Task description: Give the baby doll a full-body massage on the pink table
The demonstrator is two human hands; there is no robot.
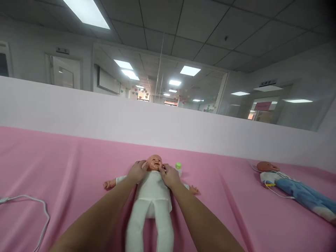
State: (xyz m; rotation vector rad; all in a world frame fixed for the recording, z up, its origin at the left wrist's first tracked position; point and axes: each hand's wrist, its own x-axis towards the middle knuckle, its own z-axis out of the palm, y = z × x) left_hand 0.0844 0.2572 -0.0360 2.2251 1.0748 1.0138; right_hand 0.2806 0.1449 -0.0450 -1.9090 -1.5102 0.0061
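A baby doll [153,187] in a white top and trousers lies on its back on a pink sheet, head toward the wall, arms spread. My left hand [137,171] rests at the left side of its head and neck, fingers partly behind the head. On the other side, my right hand [170,175] touches the doll's cheek and jaw with thumb and fingers. The head sits between both hands; some fingertips are hidden. Just right of my right hand stands a small bottle [178,168] with a green cap.
A second doll [291,187] in blue and white clothes lies at the right with a white cord about it. Another white cord [43,206] curves at the left. A low white wall [157,122] with a window above borders the pink sheet [86,168].
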